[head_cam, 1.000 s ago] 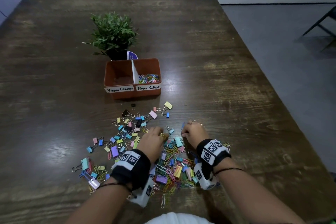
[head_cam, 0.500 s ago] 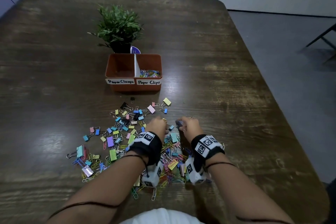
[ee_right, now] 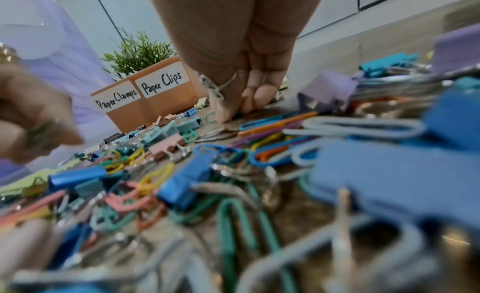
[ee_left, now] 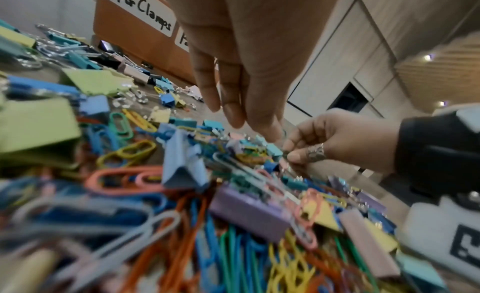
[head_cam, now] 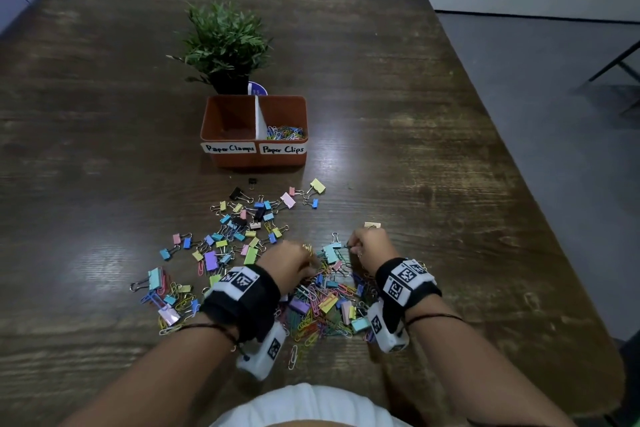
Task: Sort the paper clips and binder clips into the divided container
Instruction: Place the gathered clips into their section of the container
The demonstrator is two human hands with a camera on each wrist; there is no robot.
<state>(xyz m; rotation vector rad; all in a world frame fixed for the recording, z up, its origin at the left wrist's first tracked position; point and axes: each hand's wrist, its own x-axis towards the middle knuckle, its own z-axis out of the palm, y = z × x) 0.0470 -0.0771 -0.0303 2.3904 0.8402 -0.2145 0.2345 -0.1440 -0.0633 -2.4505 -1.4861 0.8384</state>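
On the left of the bench [head_cam: 104, 156] binder clips [head_cam: 239, 229] lie scattered, and nearer the person they thicken into a mixed heap with paper clips [head_cam: 311, 319]. The left hand [head_cam: 294, 265] hangs over the left edge of that heap with its fingers [ee_left: 233, 104] straight, together and pointing down at the clips; the head view hints at something gold at the fingertips, but I cannot tell whether it is a clip or a ring, so the hand looks empty. Just to its right the right hand [head_cam: 370, 248] is curled, fingers [ee_right: 228, 106] pressed to the bench and pinching at a small teal paper clip [ee_right: 210, 117] at the heap's far right edge; whether it is lifted yet is unclear. That clip lies straight below those fingertips, too small to give its long axis, and the right hand is plainly the nearer one. The divided container [head_cam: 254, 159] stands well beyond both hands, far and slightly left, with the "Paper Clips" compartment [head_cam: 285, 132] on its right side partly filled and the "Paper Clamps" compartment [head_cam: 228, 121] apparently empty, so the carry should run away from the person and a little leftward. Compared with half a second ago, the hands, then close together, have spread: the right hand has shifted rightward to the heap's edge.
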